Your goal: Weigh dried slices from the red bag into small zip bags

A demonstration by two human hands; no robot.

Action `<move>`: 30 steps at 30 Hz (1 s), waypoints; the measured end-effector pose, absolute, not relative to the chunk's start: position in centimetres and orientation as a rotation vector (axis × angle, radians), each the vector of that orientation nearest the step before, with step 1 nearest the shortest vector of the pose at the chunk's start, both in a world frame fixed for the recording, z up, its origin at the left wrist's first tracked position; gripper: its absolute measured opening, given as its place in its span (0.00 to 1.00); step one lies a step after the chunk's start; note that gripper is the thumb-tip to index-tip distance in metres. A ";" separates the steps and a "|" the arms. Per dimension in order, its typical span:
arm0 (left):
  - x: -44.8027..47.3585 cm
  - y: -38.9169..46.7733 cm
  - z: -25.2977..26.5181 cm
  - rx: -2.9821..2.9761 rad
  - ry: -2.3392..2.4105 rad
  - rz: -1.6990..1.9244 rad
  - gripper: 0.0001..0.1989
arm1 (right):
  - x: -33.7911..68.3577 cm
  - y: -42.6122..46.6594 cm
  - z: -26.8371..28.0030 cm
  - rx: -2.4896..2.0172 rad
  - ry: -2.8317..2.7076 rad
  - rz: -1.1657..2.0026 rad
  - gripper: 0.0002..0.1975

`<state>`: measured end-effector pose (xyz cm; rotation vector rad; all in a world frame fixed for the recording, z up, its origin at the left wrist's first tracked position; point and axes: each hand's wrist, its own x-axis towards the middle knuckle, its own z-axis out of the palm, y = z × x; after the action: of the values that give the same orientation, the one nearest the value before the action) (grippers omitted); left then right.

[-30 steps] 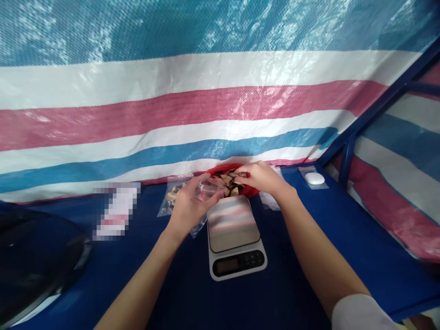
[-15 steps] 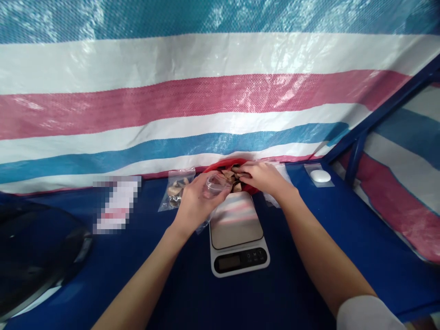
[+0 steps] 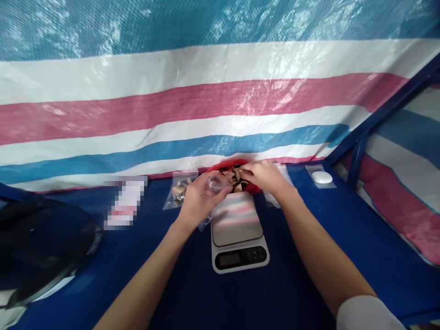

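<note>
1. Right hand (image 3: 270, 178) has its fingertips slightly farther to the right than half a second ago, so more of the dried pieces (image 3: 238, 187) show in the red bowl (image 3: 228, 162).
2. Those right fingers are bent down among the pieces; whether they pinch one, I cannot tell.
3. Left hand (image 3: 196, 200) grasps a small clear cup (image 3: 217, 184), thumb on the near side and fingers behind. Its grip looks unchanged from both earlier frames.
4. Both hands meet near the far edge of the table (image 3: 285, 286), where the bowl stands. Holding the cup just beside the bowl probably keeps it within easy reach of the right fingers; whether it contains anything is hard to see.
5. Directly before the bowl, toward the near edge, sits a digital scale (image 3: 237, 222), its display facing the person, presumably for reading. Relative to the bowl it looks unmoved.
6. Left of the cup, by the far edge, lies a clear bag (image 3: 178, 190) with similar pieces inside, seemingly parked out of the way.
7. Near the far right corner rests a white oval object (image 3: 322, 177) on a clear packet; a dark round object (image 3: 41, 247) occupies the left edge.
</note>
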<state>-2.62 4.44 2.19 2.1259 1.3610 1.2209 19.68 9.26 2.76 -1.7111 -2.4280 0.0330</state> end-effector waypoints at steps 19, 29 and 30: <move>-1.5 4.7 1.5 2.116 1.241 1.153 0.23 | 20.8 8.7 3.8 -1.004 -2.014 0.618 0.11; -1.7 4.6 1.5 2.128 1.198 1.145 0.21 | 19.5 7.4 5.0 -0.826 -2.068 0.614 0.10; -1.7 4.6 1.4 2.131 1.200 1.146 0.21 | 19.3 7.3 5.0 -0.822 -2.087 0.611 0.09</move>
<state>-1.70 4.56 1.44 2.1305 1.2000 1.1457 19.29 7.30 5.00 -0.8220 -2.0867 0.6111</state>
